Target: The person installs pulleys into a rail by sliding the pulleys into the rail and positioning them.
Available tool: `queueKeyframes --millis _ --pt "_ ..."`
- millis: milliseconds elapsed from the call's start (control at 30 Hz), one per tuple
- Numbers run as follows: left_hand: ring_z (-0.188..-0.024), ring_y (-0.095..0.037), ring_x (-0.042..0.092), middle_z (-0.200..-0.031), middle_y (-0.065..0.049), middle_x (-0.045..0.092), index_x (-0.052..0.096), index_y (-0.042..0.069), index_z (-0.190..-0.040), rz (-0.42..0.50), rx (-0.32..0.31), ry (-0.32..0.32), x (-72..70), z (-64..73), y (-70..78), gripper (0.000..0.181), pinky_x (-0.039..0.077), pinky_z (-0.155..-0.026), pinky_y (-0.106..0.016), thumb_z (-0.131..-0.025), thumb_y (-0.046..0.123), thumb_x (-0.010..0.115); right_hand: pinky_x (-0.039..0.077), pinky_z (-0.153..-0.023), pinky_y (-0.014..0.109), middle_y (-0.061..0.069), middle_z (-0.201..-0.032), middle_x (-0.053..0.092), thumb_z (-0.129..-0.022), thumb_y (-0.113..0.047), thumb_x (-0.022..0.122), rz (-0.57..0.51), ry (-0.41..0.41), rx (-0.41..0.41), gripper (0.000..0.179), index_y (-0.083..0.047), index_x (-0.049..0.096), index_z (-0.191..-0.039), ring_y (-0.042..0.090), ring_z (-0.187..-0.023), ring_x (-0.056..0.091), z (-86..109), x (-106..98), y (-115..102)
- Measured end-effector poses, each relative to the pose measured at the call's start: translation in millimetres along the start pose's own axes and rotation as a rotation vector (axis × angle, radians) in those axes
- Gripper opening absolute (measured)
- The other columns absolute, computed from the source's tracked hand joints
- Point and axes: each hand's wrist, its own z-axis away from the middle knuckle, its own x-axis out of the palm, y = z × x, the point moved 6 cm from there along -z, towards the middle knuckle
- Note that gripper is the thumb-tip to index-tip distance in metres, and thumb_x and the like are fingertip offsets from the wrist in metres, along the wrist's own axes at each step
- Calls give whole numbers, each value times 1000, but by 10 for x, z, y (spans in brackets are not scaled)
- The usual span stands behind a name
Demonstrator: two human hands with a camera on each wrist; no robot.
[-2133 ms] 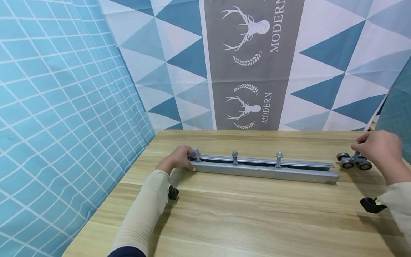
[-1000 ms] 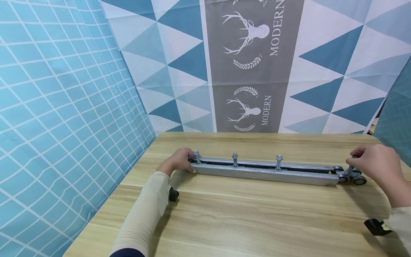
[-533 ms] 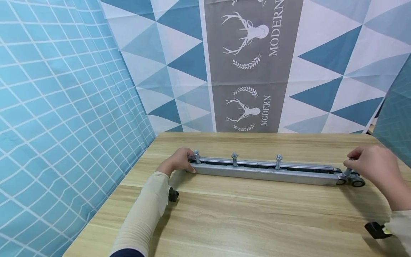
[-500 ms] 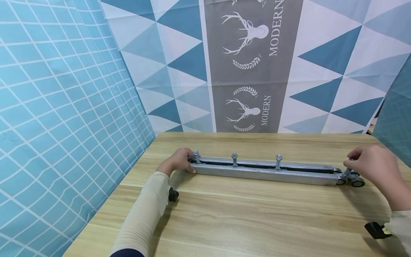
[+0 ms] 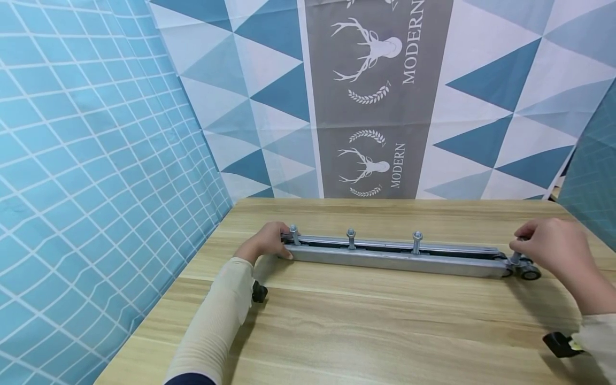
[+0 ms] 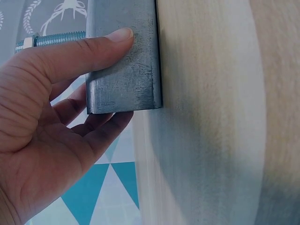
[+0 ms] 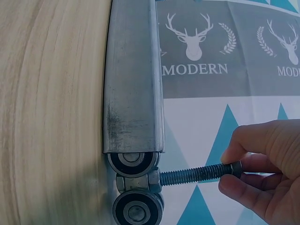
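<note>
A grey metal track (image 5: 394,263) lies lengthwise on the table, its slotted side up. My left hand (image 5: 267,241) grips its left end, thumb on the front face and fingers behind in the left wrist view. At the right end, my right hand (image 5: 558,248) pinches the top of the upright bolt (image 7: 197,175) of a roller trolley (image 5: 529,271). The trolley's leading wheels (image 7: 133,161) are partly inside the track's end, while its rear wheels (image 7: 137,213) are outside. Three more bolts (image 5: 417,243) stand up from the slot, their lower parts hidden inside.
The wood-grain table (image 5: 366,326) extends in front of and behind the track. A patterned cloth (image 5: 269,107) hangs behind it, and a blue checked sheet (image 5: 96,160) hangs at the left. Black wrist devices (image 5: 560,345) are strapped at both sleeves.
My right hand has brought the trolley down and leftward from beside the track to its right end, and its leading wheels have slid partly in. My left hand keeps its hold.
</note>
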Motion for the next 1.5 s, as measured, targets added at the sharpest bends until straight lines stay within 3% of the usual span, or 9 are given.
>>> queueKeyframes --millis 667,1067,1500 --pt "-98 -20 57 -111 -6 65 74 10 -104 7 11 3 -11 14 22 47 46 -89 -41 -60 5 92 46 -53 45 15 -68 64 -74 -9 73 -3 -35 -34 20 10 68 -81 26 -57 56 -44 71 -144" --pt "-96 -20 57 -109 -5 65 74 10 -102 -7 4 1 4 2 -2 45 47 -88 -41 -61 6 92 43 -50 37 11 -70 66 -75 -11 73 -39 -57 -96 20 7 71 -83 22 -57 57 -50 99 -214" --pt "-96 -20 57 -108 -5 65 74 10 -101 7 12 4 1 7 6 45 47 -87 -40 -61 4 92 46 -53 42 11 -68 66 -74 -9 73 -40 -51 -106 19 8 71 -82 23 -59 57 -72 128 -321"
